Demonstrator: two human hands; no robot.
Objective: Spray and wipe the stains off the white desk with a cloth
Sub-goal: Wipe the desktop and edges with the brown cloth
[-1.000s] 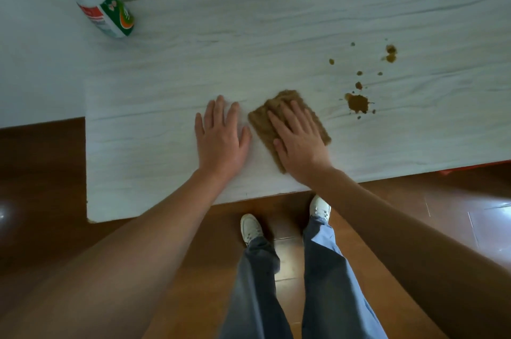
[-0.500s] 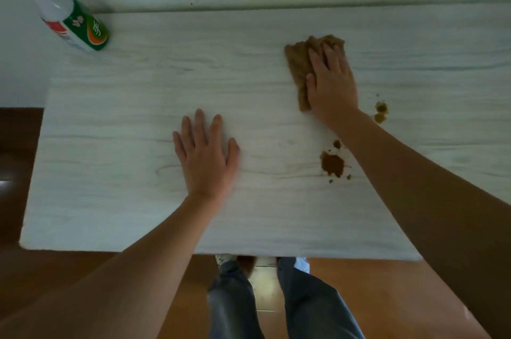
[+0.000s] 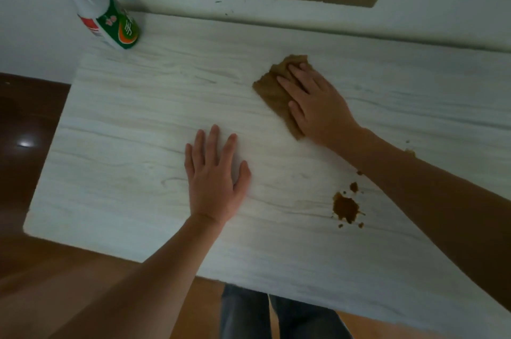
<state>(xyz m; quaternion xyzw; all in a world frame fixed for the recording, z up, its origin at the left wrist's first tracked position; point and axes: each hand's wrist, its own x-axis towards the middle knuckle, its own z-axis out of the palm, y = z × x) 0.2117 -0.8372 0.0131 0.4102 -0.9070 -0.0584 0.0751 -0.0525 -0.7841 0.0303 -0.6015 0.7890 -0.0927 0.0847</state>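
Wiping partway: right hand (image 3: 318, 106) pressed flat on brown cloth (image 3: 272, 89), left hand (image 3: 214, 181) flat on surface (image 3: 124, 145), brown stain (image 3: 345, 207) not yet wiped.

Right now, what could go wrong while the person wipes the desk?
The right forearm passes right beside the big brown stain and might smear it. The cloth under the right hand lies away from it, so it could be missed. The spray bottle stands at the corner of the desk; a wide swipe might knock it off.

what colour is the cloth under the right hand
Brown cloth, clearest in the head view.
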